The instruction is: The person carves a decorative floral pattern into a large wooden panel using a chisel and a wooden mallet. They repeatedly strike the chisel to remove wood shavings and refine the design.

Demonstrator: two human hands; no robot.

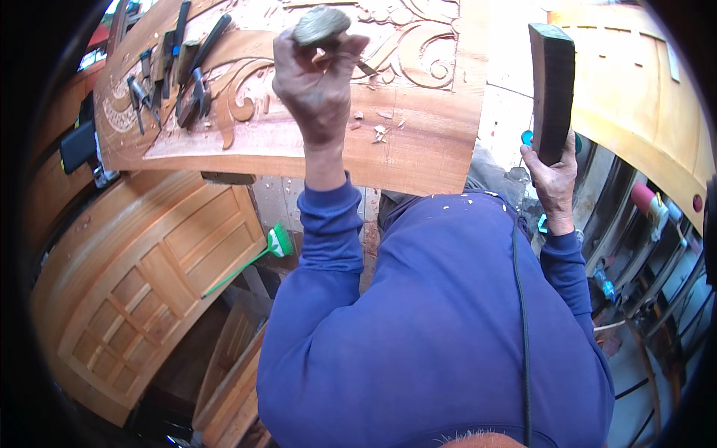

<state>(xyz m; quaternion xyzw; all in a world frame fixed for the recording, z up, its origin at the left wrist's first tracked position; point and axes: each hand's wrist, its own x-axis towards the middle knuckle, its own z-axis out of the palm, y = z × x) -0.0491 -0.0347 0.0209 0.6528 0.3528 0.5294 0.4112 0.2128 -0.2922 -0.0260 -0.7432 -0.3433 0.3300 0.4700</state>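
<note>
My left hand is closed around a wood-carving chisel above the carved panel. The chisel's worn, rounded handle end points up toward me, and a bit of dark blade shows beyond the fingers. Scrollwork of leaves and curls covers the wooden panel, with loose shavings near the left wrist. Off the panel's right side, my right hand grips the lower end of a long, dark wooden block, held upright and apart from the chisel.
Several chisels and a hammer lie on the panel's left part. Below, a panelled wooden door leans at the left beside a green broom. Another pale wooden panel stands at the right, near a pink-and-white tool.
</note>
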